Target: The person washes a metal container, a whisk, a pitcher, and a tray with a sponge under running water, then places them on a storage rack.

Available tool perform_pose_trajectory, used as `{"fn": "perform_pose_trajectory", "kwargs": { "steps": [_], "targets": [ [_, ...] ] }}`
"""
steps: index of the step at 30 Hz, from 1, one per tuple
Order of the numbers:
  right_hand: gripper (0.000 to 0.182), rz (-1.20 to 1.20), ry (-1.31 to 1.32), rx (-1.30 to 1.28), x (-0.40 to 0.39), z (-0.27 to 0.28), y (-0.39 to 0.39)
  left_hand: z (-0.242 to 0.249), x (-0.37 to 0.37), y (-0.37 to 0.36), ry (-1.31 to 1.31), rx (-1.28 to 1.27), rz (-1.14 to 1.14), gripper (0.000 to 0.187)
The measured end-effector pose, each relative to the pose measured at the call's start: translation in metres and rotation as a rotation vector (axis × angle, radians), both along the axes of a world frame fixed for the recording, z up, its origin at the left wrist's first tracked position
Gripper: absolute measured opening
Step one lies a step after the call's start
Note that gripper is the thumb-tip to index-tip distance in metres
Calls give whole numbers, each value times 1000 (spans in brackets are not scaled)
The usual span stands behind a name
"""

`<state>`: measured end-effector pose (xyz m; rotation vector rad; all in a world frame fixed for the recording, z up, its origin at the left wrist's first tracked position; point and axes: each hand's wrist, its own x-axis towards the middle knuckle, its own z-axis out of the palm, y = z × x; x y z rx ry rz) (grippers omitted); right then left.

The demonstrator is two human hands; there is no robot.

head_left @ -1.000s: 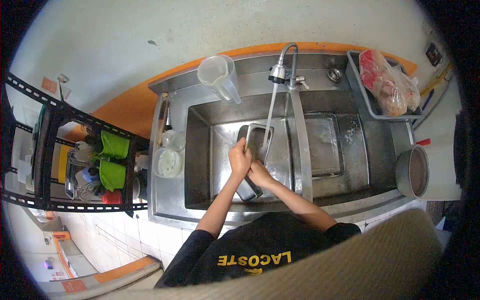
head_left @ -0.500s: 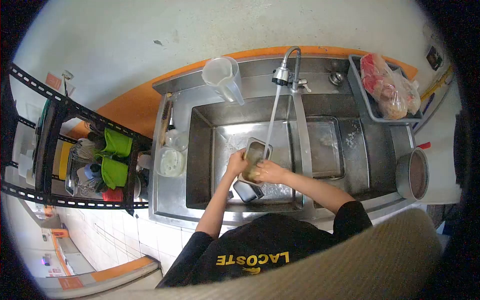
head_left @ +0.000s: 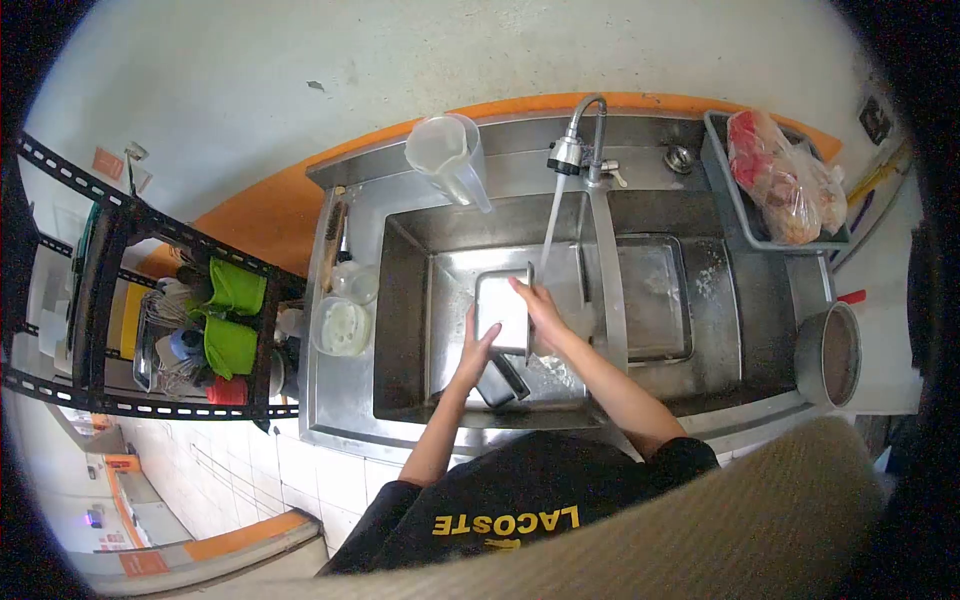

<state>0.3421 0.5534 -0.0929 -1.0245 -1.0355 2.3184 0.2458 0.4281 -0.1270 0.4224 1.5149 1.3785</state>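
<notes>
A small rectangular steel pan (head_left: 500, 312) is held tilted on its side over the left sink basin (head_left: 410, 235), its bright outside toward me and its rim facing right. My left hand (head_left: 476, 350) grips its near left side, thumb on the outer surface. My right hand (head_left: 540, 315) clasps the rim side, fingers partly hidden behind it. Water (head_left: 554, 215) runs from the faucet (head_left: 566, 155) just beyond the rim. Below the hands, a second, dark-looking metal pan (head_left: 503, 382) lies in the basin near its front wall.
A clear plastic jug (head_left: 440, 150) stands behind the basin. Plastic containers (head_left: 342, 325) and a brush (head_left: 333, 235) sit on the left ledge. A tray (head_left: 690, 300) lies in the right basin. Bagged food fills a grey bin (head_left: 722, 190); a round pot (head_left: 828, 350) stands right. A black shelf (head_left: 130, 215) is left.
The pan has turned from opening-up to lying on its side, opening to the right, and its contents have poured out. My right hand has moved from inside it to its rim.
</notes>
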Motion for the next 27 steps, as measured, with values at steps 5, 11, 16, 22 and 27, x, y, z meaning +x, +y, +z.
{"fn": "perform_pose_trajectory", "kwargs": {
  "steps": [5,11,16,22,27],
  "targets": [
    [67,334,-120,547,-6,-24,-36,2,-8,9,-173,162,234,84],
    [53,617,-83,1689,24,-24,-33,-8,-17,-3,-321,181,226,52],
    [13,507,-149,2363,12,-70,1,-18,-18,-10,-389,68,202,50],
    [10,456,-372,2411,-5,-75,27,-14,-9,-14,-441,28,231,52],
    [13,520,-162,2133,24,-60,-14,-20,-17,-16,-407,-28,187,57]
  ]
}}
